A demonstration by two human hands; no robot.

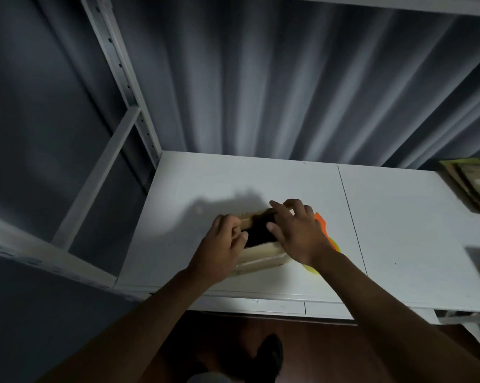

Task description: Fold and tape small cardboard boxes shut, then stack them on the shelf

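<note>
Item one — small cardboard box (261, 254): sits on the white shelf board (413, 230) near its front edge, top open, dark inside. I take the box as my landmark.

Left hand (222, 244): at the box's left end, fingers curled over the rim and an end flap, gripping it.

Right hand (297, 230): over the box's right and far side, fingers spread and only slightly bent, fingertips touching the far flap; I see no closed grip on anything.

Orange and yellow object (323, 225): just right of the box, mostly hidden under my right hand — I cannot tell whether it is the tape.

Flat cardboard stack (474, 183): well to the right of the box, at the board's far edge.

Metal upright (122, 78): left of and behind the box; grey curtain (288, 78) behind.

Step in hand, as I judge it: folding the top flaps shut; no tape on yet.

Next move calls for: pressing the flaps flat with one hand while the other fetches tape.
</note>
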